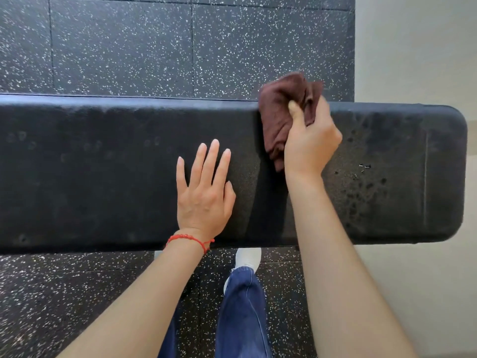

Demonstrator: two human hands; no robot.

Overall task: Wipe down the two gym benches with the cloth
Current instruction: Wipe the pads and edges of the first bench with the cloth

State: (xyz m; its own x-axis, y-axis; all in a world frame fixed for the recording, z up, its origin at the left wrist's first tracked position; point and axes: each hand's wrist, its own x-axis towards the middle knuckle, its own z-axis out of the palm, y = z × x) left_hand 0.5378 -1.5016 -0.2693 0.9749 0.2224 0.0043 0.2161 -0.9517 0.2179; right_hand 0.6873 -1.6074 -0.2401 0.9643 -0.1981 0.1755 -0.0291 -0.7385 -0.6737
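A black padded gym bench [103, 171] runs across the view from the left edge to its rounded right end. My right hand [311, 143] grips a bunched dark brown cloth [280, 109] at the bench's far edge, right of the middle, with the cloth pressed on the pad. My left hand [205, 192] lies flat on the pad near its front edge, fingers spread, holding nothing. A red string bracelet is on the left wrist. Only one bench is in view.
Black rubber floor tiles [124, 47] with white speckles lie beyond and below the bench. A pale floor or wall strip [418, 47] runs down the right side. My leg in blue trousers [242, 311] and a white shoe [249, 257] stand under the bench's front edge.
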